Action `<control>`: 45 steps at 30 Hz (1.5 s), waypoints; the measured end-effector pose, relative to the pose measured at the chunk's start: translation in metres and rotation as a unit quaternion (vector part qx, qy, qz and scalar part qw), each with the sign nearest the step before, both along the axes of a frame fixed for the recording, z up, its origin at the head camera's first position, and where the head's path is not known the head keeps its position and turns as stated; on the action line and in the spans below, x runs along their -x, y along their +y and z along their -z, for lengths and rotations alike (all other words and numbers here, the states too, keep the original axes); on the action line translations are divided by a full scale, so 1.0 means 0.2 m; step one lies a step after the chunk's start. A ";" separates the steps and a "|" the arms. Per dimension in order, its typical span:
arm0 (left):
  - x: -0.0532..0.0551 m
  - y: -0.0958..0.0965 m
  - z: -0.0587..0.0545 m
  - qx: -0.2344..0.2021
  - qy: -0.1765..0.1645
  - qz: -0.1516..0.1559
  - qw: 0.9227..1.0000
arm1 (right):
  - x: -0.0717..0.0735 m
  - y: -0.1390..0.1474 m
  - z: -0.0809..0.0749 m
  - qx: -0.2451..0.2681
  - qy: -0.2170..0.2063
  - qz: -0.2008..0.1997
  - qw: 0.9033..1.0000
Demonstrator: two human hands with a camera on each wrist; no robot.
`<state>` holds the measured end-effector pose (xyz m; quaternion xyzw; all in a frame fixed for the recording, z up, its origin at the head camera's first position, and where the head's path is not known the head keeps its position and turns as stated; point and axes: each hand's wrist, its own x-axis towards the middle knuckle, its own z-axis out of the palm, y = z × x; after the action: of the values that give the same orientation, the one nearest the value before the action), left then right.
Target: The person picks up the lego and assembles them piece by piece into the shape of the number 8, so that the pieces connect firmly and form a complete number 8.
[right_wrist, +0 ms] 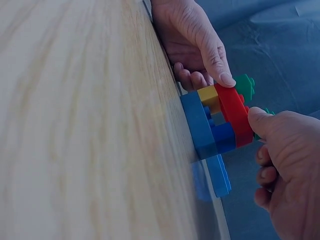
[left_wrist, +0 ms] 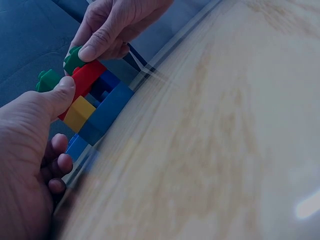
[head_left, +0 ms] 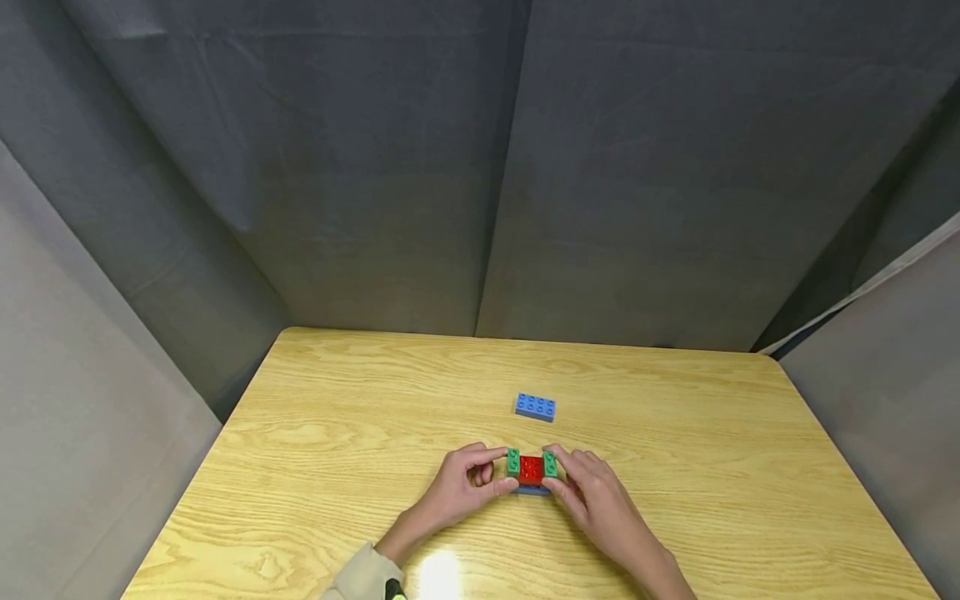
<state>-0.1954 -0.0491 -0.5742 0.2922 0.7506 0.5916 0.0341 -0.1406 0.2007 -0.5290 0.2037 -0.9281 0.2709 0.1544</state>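
A small brick structure stands on the table, with a blue base brick point(left_wrist: 107, 112) at the bottom. A yellow brick point(left_wrist: 79, 114) and a darker blue brick point(right_wrist: 224, 137) rise from its two ends, leaving a gap between them. Across these lies a red brick point(head_left: 531, 471). On its ends sit a left green brick point(head_left: 513, 462) and a right green brick point(head_left: 550, 464). My left hand point(head_left: 457, 487) pinches the left green one between thumb and index finger. With thumb and fingertip, my right hand point(head_left: 596, 500) pinches the right green one.
Beyond the structure, a loose blue brick point(head_left: 536, 407) lies studs up on the wooden table point(head_left: 337, 433). Grey curtains point(head_left: 375, 167) hang behind the table and along both sides.
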 end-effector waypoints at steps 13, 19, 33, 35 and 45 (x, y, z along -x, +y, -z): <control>0.01 0.00 0.00 0.002 0.003 0.003 1.000 | 0.01 0.00 0.02 0.011 -0.002 -0.014 1.000; 0.00 0.00 0.00 0.006 -0.005 0.003 1.000 | 0.02 0.00 0.02 0.019 -0.004 -0.017 1.000; 0.00 -0.01 0.00 0.012 -0.010 0.000 1.000 | 0.02 0.00 0.03 0.043 0.002 -0.025 0.999; -0.01 -0.01 0.00 0.013 -0.009 0.000 1.000 | 0.02 0.00 0.04 0.056 -0.005 -0.029 0.998; 0.00 -0.01 0.00 0.013 0.004 0.001 1.000 | 0.05 0.01 0.10 0.174 -0.046 -0.069 0.981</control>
<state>-0.1957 -0.0501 -0.5742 0.2946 0.7581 0.5807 0.0353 -0.1500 0.2028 -0.5489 0.2248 -0.8567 0.4470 0.1254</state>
